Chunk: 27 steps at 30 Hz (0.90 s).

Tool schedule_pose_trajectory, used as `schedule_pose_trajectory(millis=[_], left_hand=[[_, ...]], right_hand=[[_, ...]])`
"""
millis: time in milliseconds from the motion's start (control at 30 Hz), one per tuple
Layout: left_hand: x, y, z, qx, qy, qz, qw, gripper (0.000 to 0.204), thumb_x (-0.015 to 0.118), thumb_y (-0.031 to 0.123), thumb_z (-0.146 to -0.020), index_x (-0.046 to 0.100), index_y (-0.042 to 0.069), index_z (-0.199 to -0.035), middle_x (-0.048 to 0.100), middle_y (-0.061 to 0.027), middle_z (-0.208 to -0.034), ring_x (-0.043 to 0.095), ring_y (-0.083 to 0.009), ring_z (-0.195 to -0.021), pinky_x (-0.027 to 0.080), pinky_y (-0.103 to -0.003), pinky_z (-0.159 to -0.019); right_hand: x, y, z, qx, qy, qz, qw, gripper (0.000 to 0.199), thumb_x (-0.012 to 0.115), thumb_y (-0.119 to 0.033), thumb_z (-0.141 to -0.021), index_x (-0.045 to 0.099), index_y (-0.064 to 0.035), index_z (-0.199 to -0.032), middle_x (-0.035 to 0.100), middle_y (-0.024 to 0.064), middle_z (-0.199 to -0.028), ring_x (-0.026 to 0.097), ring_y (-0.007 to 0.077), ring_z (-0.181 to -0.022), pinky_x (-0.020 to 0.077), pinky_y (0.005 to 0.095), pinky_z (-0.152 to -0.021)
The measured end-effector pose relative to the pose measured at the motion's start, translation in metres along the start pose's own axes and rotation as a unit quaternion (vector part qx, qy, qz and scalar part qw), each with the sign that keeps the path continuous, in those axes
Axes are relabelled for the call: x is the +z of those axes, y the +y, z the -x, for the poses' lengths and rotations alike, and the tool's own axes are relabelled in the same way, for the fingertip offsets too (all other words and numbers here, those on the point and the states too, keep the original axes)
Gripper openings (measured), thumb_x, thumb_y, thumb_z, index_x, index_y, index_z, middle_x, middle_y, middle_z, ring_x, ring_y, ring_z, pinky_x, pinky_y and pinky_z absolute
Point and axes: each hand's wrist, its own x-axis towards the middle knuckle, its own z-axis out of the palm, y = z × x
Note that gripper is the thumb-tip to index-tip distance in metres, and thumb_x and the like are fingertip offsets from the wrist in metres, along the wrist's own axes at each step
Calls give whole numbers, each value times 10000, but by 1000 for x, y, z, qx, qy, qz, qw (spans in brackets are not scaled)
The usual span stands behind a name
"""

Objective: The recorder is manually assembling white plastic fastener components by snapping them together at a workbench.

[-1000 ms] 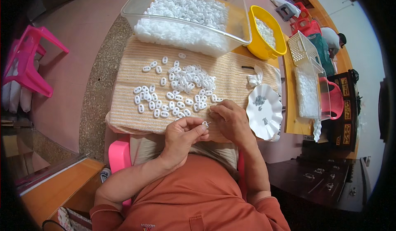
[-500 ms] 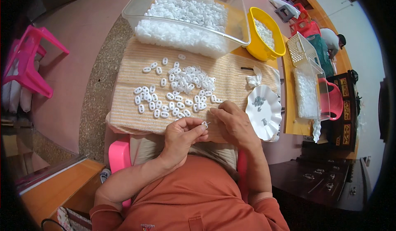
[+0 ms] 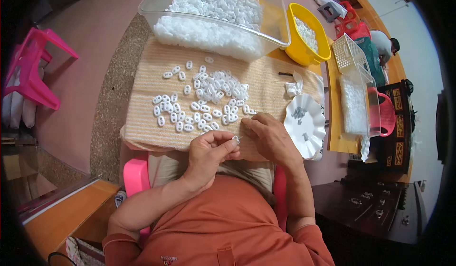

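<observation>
My left hand (image 3: 209, 156) is closed, with thumb and forefinger pinching a small white two-holed plastic piece (image 3: 236, 140); a thin, short tip sticks out of its right side. My right hand (image 3: 271, 139) rests on the striped towel (image 3: 156, 66) just to the right, its fingers bent and drawn together. Whatever its fingertips hold, if anything, is hidden. Beyond both hands lie several loose white oval pieces (image 3: 216, 113), each with two holes, and a denser heap of them (image 3: 221, 86). Right of my right hand stands a white wavy-rimmed plate (image 3: 311, 118) with small grey bits on it.
A clear plastic bin (image 3: 266, 47) full of white pieces stands at the far side, beside a yellow basin (image 3: 325, 47). Crumpled white paper (image 3: 293, 86) lies above the plate. Another clear bin (image 3: 375, 109) sits at right. A pink stool (image 3: 35, 71) stands left; another person (image 3: 381, 45) is far right.
The view has tilted slightly, so the towel and bins sit a little higher. My right hand has shifted slightly; my left hand still pinches the white piece.
</observation>
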Motion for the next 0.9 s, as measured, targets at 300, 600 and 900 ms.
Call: schedule_pose_trajectory(millis=[300,600,900], left_hand=[[-1,0,0,-1,-3,-5,1000,118,626,19,-864,603,-10,-976,643,-75,-826,641,-142,-717,564,-259,-687],[-1,0,0,-6,-4,-2,1000,128,632,26,-862,609,-8,-984,648,-76,-835,645,-139,-727,566,-262,-698],[1,2,0,-8,-6,-6,1000,130,631,30,-865,611,-7,-987,651,-80,-841,647,-141,-736,566,-262,-703]], right_hand=[[-4,7,4,37,-21,-101,994,274,664,-23,-782,638,-13,-1055,635,153,-910,629,306,-813,499,345,-715],[8,16,15,82,-44,-368,925,288,653,-30,-857,612,24,-1137,637,76,-956,598,120,-896,473,241,-773],[13,15,23,182,-76,-551,811,286,629,-19,-876,593,14,-1157,644,48,-978,602,105,-908,481,237,-798]])
